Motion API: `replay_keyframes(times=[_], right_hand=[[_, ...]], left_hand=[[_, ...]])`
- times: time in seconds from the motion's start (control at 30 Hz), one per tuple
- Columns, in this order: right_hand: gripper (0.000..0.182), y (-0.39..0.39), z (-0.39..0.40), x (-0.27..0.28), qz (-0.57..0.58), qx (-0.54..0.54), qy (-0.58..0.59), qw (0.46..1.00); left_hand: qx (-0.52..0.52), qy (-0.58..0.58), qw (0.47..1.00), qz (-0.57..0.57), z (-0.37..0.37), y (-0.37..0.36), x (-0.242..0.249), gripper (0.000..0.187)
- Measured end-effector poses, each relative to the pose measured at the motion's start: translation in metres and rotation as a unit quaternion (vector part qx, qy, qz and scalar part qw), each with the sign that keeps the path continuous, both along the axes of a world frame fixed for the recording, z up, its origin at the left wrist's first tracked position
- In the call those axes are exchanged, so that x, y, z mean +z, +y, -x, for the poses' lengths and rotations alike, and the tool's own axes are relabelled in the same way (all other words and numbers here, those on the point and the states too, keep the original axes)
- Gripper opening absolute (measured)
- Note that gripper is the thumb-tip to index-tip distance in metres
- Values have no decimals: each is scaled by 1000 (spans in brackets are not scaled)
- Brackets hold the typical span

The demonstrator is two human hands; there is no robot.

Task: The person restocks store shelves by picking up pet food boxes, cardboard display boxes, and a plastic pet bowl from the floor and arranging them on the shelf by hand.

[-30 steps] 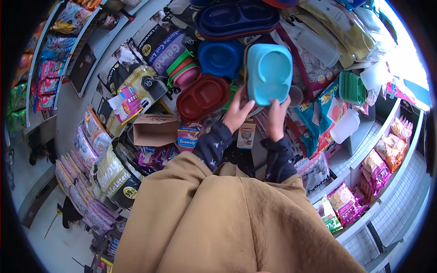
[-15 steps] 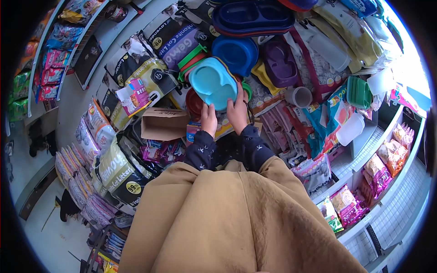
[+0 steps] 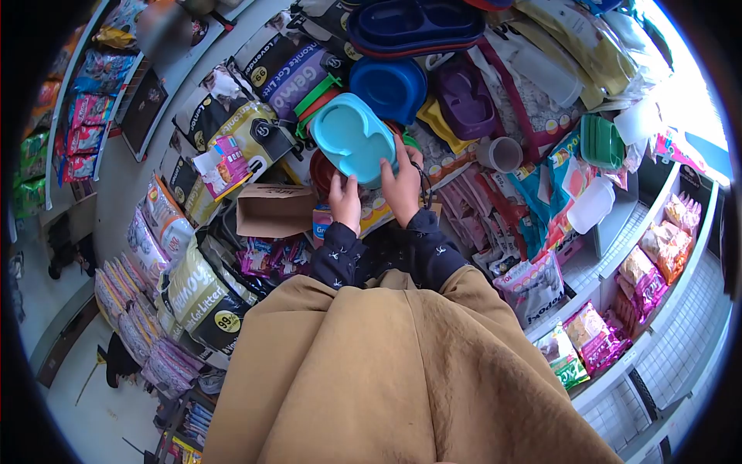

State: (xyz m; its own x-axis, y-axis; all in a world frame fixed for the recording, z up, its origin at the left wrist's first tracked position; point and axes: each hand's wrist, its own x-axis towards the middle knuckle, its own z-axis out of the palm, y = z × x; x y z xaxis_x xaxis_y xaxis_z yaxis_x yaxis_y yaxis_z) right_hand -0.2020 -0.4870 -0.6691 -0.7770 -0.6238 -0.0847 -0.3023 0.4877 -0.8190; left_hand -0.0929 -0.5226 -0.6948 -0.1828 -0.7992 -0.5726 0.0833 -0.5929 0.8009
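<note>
A light blue double pet bowl (image 3: 352, 131) is held in front of me, tilted, with its two hollows facing up. My right hand (image 3: 403, 189) grips its lower right edge, thumb on the inner side and fingers behind. My left hand (image 3: 345, 205) is closed at its lower left edge; the fingertips are partly hidden. Green and orange-red bowls (image 3: 318, 100) show behind its left side, and a dark red bowl (image 3: 321, 172) lies below it. A round blue bowl (image 3: 389, 87), a purple double bowl (image 3: 464, 104) and a yellow bowl (image 3: 440, 127) lie beyond.
An opened cardboard box (image 3: 274, 210) stands left of my hands. Cat litter bags (image 3: 209, 290) stand at the left. Dark blue double bowls (image 3: 417, 27) lie at the far side. Green containers (image 3: 603, 141) and a clear cup (image 3: 501, 155) are at the right, near shelves with snack packs (image 3: 591, 336).
The light blue bowl has shifted slightly left and tilted more, and the yellow and red edges by its right side show less. A blurred person's head appears at the upper left.
</note>
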Motion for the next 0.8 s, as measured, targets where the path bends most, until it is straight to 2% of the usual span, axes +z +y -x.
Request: replay_keyframes(times=[0.17,0.27,0.3,0.4,0.57,0.63,0.67,0.73,0.8], right_hand=[[50,12,10,30,42,-3,-45,998],[49,35,19,59,83,-16,-68,994],[49,45,23,72,89,-26,-56,994],[48,83,28,114,64,-34,-39,997],[50,153,26,142,163,-130,-77,975],[47,183,23,152,217,-200,-159,942],[47,198,21,160,220,-201,-157,942],[43,224,3,183,189,-292,-239,907],[44,245,-15,193,195,-321,-247,893]], left_hand=[[-10,28,998,49,-1,-2,45,41],[-128,50,987,78,0,-3,81,45],[-138,62,985,84,2,-1,90,45],[-233,73,963,112,13,7,122,47],[-331,137,922,147,38,41,160,46],[-407,154,891,133,49,59,171,43],[-408,155,889,136,54,69,177,43],[-525,170,831,77,53,89,188,42],[-552,187,810,58,50,107,196,42]])
